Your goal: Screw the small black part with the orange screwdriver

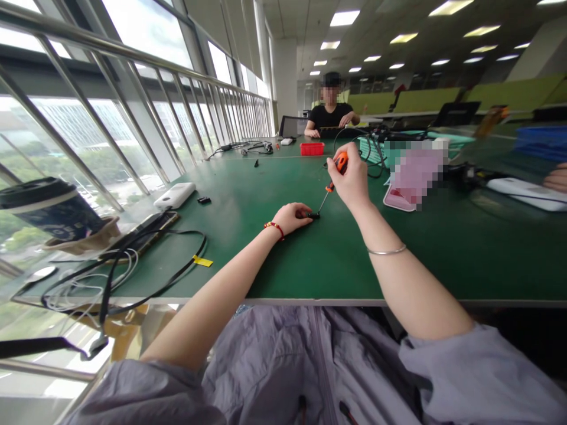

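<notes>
My right hand (354, 177) is closed round the orange and black handle of a screwdriver (329, 188). Its thin metal shaft slants down to the left, and the tip meets or nearly meets a small black part (314, 215) on the green table (248, 206). With its fingers, my left hand (292, 218) pinches that part against the tabletop. The part's exact kind is too small to make out.
To the left are a paper cup (48, 206) in a carrier, a phone (150, 230), looped cables (168, 283) and a white power bank (175, 195). Ahead lies a red tray (312, 149); a teal basket (374, 152) stands right. A person (330, 112) sits opposite; another hand (557, 178) shows far right.
</notes>
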`<state>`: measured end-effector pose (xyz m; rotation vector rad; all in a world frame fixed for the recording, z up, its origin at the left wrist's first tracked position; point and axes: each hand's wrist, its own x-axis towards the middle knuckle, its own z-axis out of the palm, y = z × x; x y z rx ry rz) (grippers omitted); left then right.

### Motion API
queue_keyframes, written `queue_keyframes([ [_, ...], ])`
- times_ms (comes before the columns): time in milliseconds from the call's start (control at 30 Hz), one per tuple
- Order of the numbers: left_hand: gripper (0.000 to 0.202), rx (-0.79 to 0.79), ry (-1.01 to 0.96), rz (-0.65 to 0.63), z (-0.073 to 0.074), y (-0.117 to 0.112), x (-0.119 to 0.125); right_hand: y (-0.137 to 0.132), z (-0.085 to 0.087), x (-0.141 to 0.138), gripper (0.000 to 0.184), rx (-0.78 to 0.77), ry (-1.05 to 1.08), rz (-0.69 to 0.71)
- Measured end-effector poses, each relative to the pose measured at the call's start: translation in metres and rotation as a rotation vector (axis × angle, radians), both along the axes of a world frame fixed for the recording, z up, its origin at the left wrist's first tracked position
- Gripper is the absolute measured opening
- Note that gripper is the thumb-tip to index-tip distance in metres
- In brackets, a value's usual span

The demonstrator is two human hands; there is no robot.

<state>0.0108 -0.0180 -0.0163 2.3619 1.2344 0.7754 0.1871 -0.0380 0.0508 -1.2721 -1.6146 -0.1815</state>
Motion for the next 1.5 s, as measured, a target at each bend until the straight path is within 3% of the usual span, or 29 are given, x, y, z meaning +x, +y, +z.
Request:
queue_keyframes([
  [233, 0.028, 0.098, 0.092, 0.076, 0.0023, -0.0044, 0.0062, 0.0018, -0.0023, 0.0015, 0.03, 0.043, -0.022, -0.017],
  [1067, 0.021, 0.109, 0.113, 0.112, 0.0017, -0.0018, 0.0062, -0.0033, 0.002, 0.0017, 0.029, -0.044, -0.054, -0.07],
  [1267, 0.019, 0.084, 0.107, 0.082, 0.0022, 0.0015, 0.0035, 0.0009, -0.0011, -0.0007, 0.034, 0.013, 0.023, -0.111],
  [1500, 0.017, 0.091, 0.094, 0.075, 0.0022, 0.0015, 0.0027, 0.002, -0.0027, -0.0022, 0.03, 0.041, 0.003, -0.046],
])
